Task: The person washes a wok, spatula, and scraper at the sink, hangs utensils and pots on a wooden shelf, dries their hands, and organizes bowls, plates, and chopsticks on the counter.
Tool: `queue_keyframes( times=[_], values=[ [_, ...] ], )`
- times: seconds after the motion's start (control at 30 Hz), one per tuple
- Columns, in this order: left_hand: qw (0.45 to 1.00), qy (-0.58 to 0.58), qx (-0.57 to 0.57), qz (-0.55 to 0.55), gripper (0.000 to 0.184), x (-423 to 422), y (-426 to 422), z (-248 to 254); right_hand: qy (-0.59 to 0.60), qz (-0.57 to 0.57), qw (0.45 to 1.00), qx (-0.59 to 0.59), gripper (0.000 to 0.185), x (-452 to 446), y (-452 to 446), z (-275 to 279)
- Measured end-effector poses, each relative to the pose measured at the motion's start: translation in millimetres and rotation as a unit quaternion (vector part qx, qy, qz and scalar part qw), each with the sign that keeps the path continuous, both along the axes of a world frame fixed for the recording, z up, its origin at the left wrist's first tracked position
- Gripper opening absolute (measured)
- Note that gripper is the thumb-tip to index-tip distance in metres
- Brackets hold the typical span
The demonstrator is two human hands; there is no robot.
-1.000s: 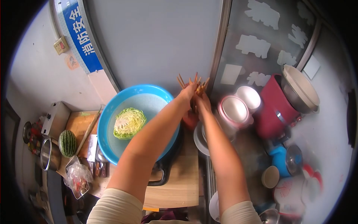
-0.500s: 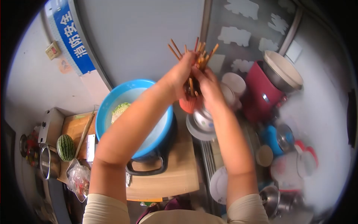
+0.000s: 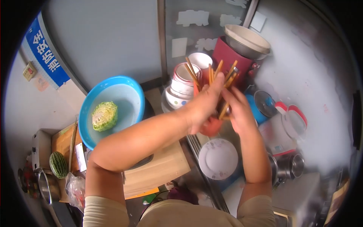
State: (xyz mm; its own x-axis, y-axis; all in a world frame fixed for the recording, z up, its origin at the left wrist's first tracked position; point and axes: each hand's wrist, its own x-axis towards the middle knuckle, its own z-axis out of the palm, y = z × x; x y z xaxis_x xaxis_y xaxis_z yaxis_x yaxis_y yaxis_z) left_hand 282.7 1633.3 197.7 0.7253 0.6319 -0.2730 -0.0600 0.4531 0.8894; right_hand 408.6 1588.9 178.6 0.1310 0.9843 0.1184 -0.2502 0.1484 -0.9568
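Note:
Both of my hands are closed round a bundle of chopsticks (image 3: 229,77) that fans out upward, with an orange-red holder (image 3: 211,127) just below. My left hand (image 3: 206,104) wraps the bundle from the left and touches the holder. On the other side my right hand (image 3: 239,108) presses against the sticks. Part of the bundle and the holder is hidden by my fingers. Behind my left hand stand stacked white bowls (image 3: 182,85). A floral plate (image 3: 218,159) lies below the hands.
Half a cabbage (image 3: 104,116) sits in a blue basin (image 3: 84,125) at the left. Beyond it are a watermelon (image 3: 58,165), a metal pot (image 3: 44,185) and a wooden board (image 3: 159,166). At the right are a blue kettle (image 3: 252,108) and metal pots (image 3: 292,166).
The chopsticks and the orange-red holder have moved right with both hands, from beside the basin to above the floral plate. The view has turned right too.

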Motion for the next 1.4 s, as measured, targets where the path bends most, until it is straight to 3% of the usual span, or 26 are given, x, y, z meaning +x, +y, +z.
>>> queue_keyframes(
  times=[0.2,0.33,0.37,0.47,0.5,0.6,0.7,0.87,1.0,1.13,1.23,1.3,1.37,1.4],
  values=[
    [0.999,0.035,-0.025,-0.003,0.081,72.4,5.8,-68.2,-0.022,-0.111,0.993,0.020,0.032,53.5,-4.4,-61.0],
    [0.998,-0.062,0.012,-0.025,0.082,114.9,34.2,-145.7,-0.078,-0.177,0.980,0.044,0.032,93.2,17.0,-133.5],
    [0.995,-0.088,-0.018,-0.032,0.070,113.8,30.0,-140.9,-0.093,-0.196,0.975,0.049,0.032,99.1,19.2,-147.9],
    [0.993,-0.117,-0.022,0.001,0.064,118.1,28.1,-151.7,-0.103,-0.253,0.961,0.037,0.032,118.2,28.0,-197.2],
    [0.989,-0.146,-0.026,0.020,0.062,118.7,26.9,-154.3,-0.135,-0.253,0.955,0.074,0.036,116.2,26.0,-195.1],
    [0.978,-0.162,-0.074,0.108,0.055,103.8,6.9,-125.0,-0.037,-0.274,0.959,0.066,0.041,111.9,28.6,-194.0],
    [0.988,-0.090,-0.019,0.120,0.056,99.1,30.0,-202.4,-0.001,-0.275,0.960,0.060,0.044,108.3,27.8,-188.8],
    [0.966,-0.034,-0.188,0.175,0.055,48.5,30.5,-260.6,0.025,-0.327,0.943,0.046,0.048,110.4,29.3,-190.1],
    [0.916,-0.027,-0.279,0.286,0.053,23.1,37.1,-273.1,0.008,-0.307,0.951,0.025,0.052,114.1,31.8,-195.6],
    [0.911,-0.057,-0.281,0.296,0.053,10.3,47.9,-288.1,0.035,-0.318,0.947,0.041,0.050,122.9,38.5,-216.9],
    [0.971,-0.045,-0.198,0.123,0.047,17.3,41.7,-277.4,0.035,-0.320,0.946,0.040,0.048,124.4,39.3,-220.0],
    [0.990,-0.017,-0.110,0.086,0.042,29.7,40.6,-267.2,0.026,-0.321,0.945,0.061,0.046,122.7,35.9,-218.1],
    [0.997,0.026,-0.014,0.071,0.039,48.9,45.0,-270.7,-0.073,-0.325,0.940,0.077,0.045,114.3,22.3,-213.8],
    [0.992,0.103,0.063,0.048,0.039,56.1,50.7,-268.9,-0.123,-0.326,0.934,0.085,0.045,107.6,14.9,-212.4]
  ],
)
